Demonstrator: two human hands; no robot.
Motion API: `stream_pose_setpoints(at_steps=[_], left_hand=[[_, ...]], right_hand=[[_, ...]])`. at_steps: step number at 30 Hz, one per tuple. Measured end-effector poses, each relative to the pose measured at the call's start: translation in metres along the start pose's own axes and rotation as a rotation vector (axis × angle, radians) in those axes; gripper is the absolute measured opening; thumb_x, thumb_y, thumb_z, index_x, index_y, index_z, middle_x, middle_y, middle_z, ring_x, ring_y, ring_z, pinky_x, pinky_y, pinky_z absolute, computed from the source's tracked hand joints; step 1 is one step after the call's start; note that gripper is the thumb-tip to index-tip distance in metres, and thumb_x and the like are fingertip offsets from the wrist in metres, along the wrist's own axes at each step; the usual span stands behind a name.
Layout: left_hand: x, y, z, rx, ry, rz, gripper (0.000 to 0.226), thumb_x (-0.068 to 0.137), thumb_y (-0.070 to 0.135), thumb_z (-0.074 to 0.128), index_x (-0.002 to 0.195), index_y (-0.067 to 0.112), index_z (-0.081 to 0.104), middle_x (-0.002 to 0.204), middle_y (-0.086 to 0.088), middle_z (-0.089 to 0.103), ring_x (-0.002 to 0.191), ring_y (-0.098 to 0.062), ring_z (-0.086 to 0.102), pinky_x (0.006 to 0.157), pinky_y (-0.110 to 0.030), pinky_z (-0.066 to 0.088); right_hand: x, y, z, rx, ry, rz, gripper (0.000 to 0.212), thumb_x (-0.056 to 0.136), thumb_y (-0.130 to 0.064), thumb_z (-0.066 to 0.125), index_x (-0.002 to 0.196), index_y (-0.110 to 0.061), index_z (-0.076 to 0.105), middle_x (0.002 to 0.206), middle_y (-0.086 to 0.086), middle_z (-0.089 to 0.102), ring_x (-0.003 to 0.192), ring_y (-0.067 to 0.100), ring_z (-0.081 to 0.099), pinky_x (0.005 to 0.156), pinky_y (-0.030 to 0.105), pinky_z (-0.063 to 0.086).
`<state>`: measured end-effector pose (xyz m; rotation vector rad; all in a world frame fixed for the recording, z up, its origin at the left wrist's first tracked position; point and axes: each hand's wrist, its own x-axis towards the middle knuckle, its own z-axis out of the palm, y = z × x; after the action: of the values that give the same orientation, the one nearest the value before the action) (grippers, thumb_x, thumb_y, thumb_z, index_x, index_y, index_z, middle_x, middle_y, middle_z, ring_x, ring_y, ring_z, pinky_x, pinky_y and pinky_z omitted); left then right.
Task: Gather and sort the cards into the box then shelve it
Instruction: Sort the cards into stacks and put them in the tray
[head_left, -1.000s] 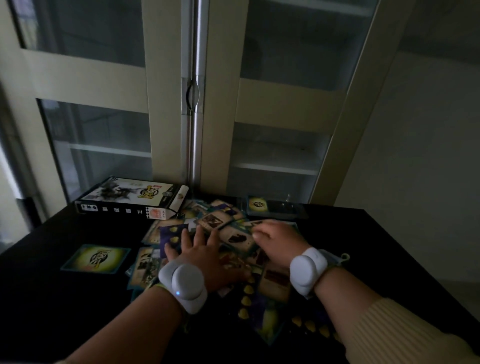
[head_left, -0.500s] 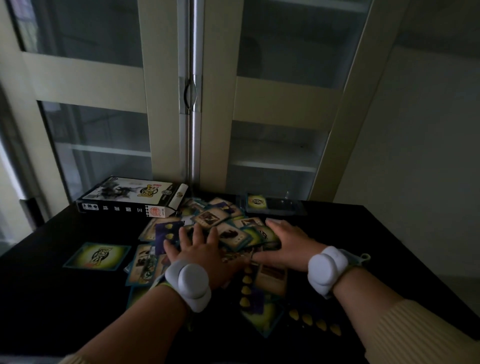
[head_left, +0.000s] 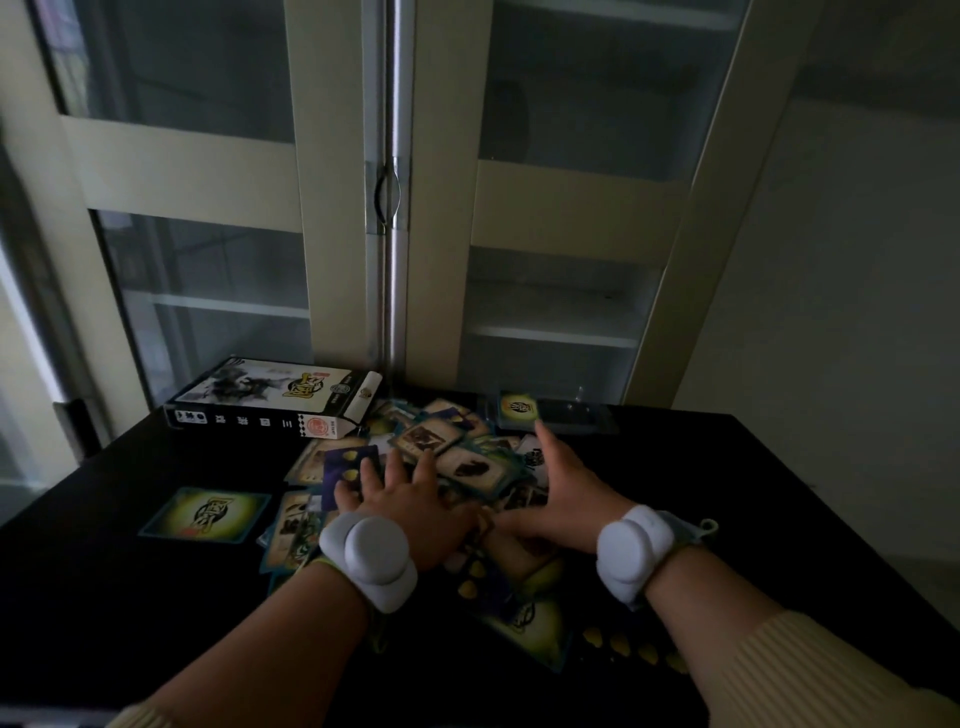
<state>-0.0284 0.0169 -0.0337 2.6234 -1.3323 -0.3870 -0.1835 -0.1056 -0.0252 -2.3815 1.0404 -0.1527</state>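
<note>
Cabinet doors closed behind black table. Box lies at table's back left, beside the card pile. Right hand has slid outward and forward since a second ago, left hand stayed; both flat, fingers spread, pressing cards. Stray card left. Gathering barely begun.

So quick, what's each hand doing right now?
Left hand: open, flat on the cards.
Right hand: open, fingers straight, touching the cards.
</note>
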Motion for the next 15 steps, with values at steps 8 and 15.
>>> stream_pose_setpoints(at_steps=[8,15], left_hand=[[0.001,0.008,0.01,0.063,-0.1,0.107,0.129,0.047,0.09,0.051,0.147,0.035,-0.01,0.158,-0.005,-0.014,0.144,-0.034,-0.014,0.113,-0.055,0.0],[0.004,0.01,0.013,0.031,0.021,0.132,0.126,0.053,0.086,0.055,0.149,0.03,-0.004,0.159,-0.006,-0.003,0.145,-0.032,0.0,0.114,-0.049,0.011]], right_hand=[[0.003,-0.011,0.005,-0.079,-0.025,0.098,0.081,0.083,-0.067,0.046,0.149,-0.037,0.008,0.158,0.003,0.019,0.144,0.036,0.013,0.115,0.05,0.019],[0.01,-0.028,0.002,0.368,0.043,0.101,0.059,0.086,-0.038,0.063,0.138,-0.023,0.038,0.132,0.007,0.05,0.116,0.025,0.053,0.092,0.035,0.045]])
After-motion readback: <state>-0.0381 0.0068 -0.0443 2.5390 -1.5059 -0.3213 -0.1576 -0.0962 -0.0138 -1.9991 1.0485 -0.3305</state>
